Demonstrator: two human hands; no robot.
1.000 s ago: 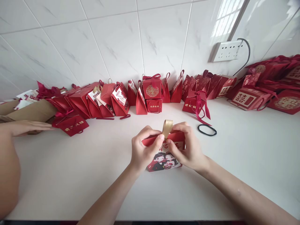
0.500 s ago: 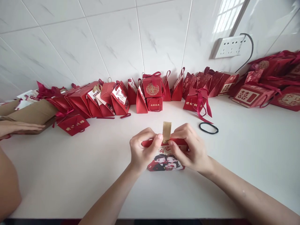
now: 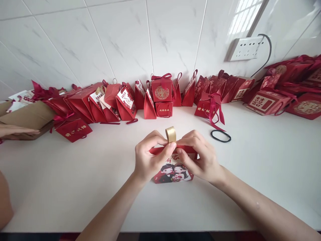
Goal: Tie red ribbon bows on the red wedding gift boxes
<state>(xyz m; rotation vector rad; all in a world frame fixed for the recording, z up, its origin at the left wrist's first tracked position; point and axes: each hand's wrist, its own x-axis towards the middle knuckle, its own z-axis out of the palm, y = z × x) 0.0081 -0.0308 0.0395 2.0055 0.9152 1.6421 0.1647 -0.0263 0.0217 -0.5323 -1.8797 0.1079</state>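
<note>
A small red gift box (image 3: 173,174) with a cartoon bride and groom on its front stands upright on the white table between my hands. A gold ribbon (image 3: 171,134) rises as a loop from the middle of its top edge. My left hand (image 3: 151,154) is closed, its thumb pressing the base of the ribbon loop against the fingers. Closed at the right of the same top edge, my right hand (image 3: 200,153) pinches the box close to the ribbon. The fingertips partly cover the lettering and the top edge.
Many red gift boxes (image 3: 126,105) line the tiled wall, with more piled at the right (image 3: 269,102). A black elastic band (image 3: 220,136) lies right of my hands. At far left, another person's hand (image 3: 20,130) rests at a cardboard box (image 3: 32,120). A socket strip (image 3: 245,49) is on the wall.
The gold ribbon stood straight up and now bends over into a loop. My left thumb has shifted onto its base. The box now leans back less or shows more of its front lettering.
</note>
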